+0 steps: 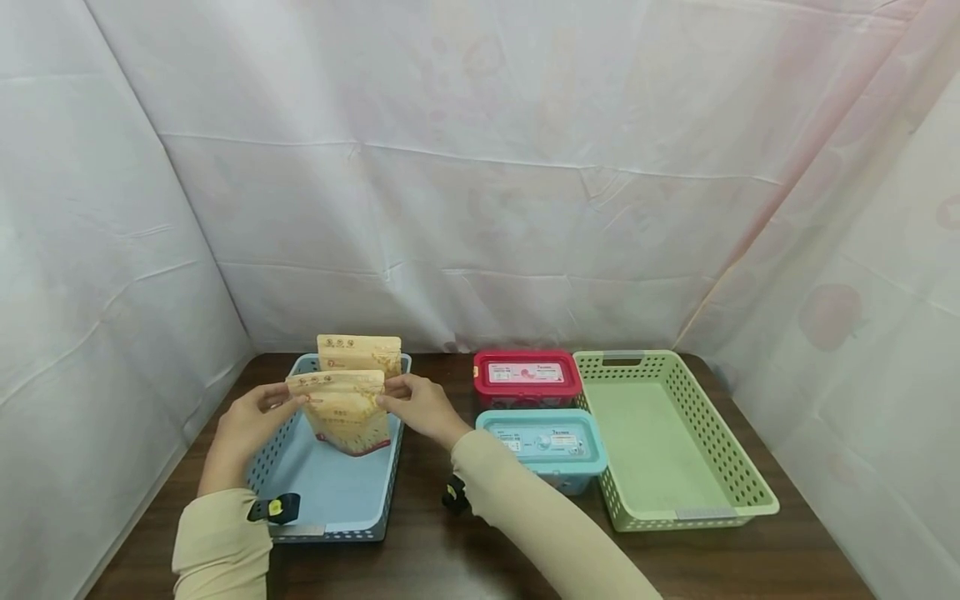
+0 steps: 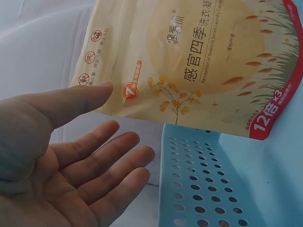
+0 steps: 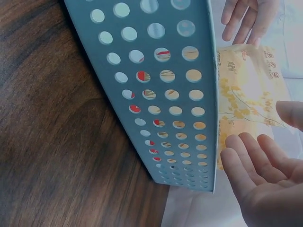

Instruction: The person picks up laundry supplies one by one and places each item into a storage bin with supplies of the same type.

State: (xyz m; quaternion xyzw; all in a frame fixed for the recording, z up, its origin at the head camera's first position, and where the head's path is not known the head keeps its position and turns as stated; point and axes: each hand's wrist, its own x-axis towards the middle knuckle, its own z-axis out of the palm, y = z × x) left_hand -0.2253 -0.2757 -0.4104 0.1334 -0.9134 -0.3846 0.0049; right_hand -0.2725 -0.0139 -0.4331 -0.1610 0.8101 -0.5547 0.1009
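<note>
A yellow stand-up pouch of laundry capsules (image 1: 347,412) with a red lower edge stands in the blue basket (image 1: 322,492). Behind it is a second, similar pouch (image 1: 360,350). My left hand (image 1: 243,429) is at the front pouch's left upper corner; in the left wrist view its thumb (image 2: 90,99) overlaps the pouch edge and the straight fingers lie apart from it. At the right upper corner is my right hand (image 1: 427,408), its fingers (image 3: 246,158) extended and spread from the thumb. Whether either thumb still touches the pouch is hard to tell.
Right of the blue basket stand a red lidded box (image 1: 527,375) and, nearer, a light-blue lidded box (image 1: 543,446). A green basket (image 1: 618,517) is beside them on the dark wooden table (image 1: 442,558). White curtain (image 1: 465,208) encloses the back and sides.
</note>
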